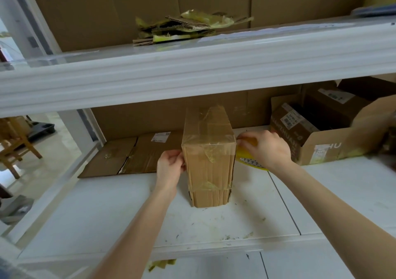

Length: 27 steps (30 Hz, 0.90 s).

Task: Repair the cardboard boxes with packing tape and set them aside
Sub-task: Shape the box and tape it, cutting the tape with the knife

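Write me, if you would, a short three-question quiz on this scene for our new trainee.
1. True or false: the taped box stands upright on the lower shelf.
2. Which hand holds the yellow tape roll? A, the left; B, the right; C, neither.
3. Fill in: the scraps of cardboard and tape lie on the ____ shelf.
Key: 1 true; 2 B, the right hand; 3 upper.

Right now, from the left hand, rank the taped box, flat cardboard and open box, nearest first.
1. Taped box, touching the left hand, on its right.
2. Flat cardboard, lying just behind, to the left.
3. Open box, far right.
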Available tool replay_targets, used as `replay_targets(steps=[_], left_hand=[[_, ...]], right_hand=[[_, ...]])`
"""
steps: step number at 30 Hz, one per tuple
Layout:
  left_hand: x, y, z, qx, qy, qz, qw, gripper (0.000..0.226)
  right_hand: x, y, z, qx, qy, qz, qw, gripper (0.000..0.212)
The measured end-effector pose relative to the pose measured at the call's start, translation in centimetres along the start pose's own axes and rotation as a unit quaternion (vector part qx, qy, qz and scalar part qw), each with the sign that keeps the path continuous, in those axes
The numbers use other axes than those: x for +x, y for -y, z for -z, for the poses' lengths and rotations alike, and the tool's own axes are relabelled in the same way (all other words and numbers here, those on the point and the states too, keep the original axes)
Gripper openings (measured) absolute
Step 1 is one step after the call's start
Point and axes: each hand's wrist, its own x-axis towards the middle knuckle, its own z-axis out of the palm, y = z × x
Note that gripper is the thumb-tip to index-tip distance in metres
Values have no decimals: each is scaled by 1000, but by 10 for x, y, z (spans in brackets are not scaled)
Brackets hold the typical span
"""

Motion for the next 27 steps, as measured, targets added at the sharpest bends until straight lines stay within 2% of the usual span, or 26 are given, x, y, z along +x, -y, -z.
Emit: replay_targets(steps=[1, 2, 3, 4, 5, 6, 7, 8, 9, 11, 13, 15, 20, 23, 25, 27], left_hand=[[0, -1, 3, -6, -21, -1, 1000, 17], [0, -3, 7, 24, -70, -38, 997, 17], [-2, -9, 12, 84, -134, -120, 980, 17], [-5, -17, 15, 147, -181, -240, 942, 18], [-8, -24, 14, 198, -182, -370, 889, 20], [-11, -30, 9, 247, -134, -471, 836, 24], [-14, -35, 1, 301, -66, -528, 792, 27], [-16, -36, -7, 360, -5, -544, 757, 29], [-18, -35, -13, 411, 33, -534, 738, 30], [-16, -27, -15, 452, 41, -496, 740, 34], [-11, -21, -10, 442, 20, -477, 760, 38], [-7, -20, -6, 437, 9, -474, 764, 38], [-9, -23, -8, 444, 26, -445, 777, 37], [-8, -25, -8, 436, 32, -434, 788, 36], [-7, -25, -8, 434, 36, -431, 790, 36], [-5, -26, -9, 434, 40, -426, 793, 36]], right_hand=[[0, 0, 0, 1, -3, 3, 1000, 24], [0, -1, 1, 4, -5, 5, 1000, 24], [0, -2, 1, 8, -7, 6, 1000, 25], [0, -2, 0, 10, -9, 6, 1000, 25], [0, -3, 0, 11, -10, 7, 1000, 25], [0, -4, -1, 12, -11, 9, 1000, 26], [0, -4, -1, 11, -12, 10, 1000, 26], [0, -4, 0, 12, -10, 12, 1000, 26], [1, -5, 1, 14, -5, 14, 1000, 26], [2, -9, 3, 29, 16, 17, 999, 24], [4, -14, 5, 87, 51, 17, 995, 21], [4, -18, 6, 146, 94, 23, 985, 18], [-4, -23, 10, 220, 163, 8, 962, 54], [-18, -30, 10, 296, 215, -8, 931, 68], [-27, -33, 8, 348, 226, -16, 910, 67], [-30, -35, 8, 378, 207, -29, 902, 54]])
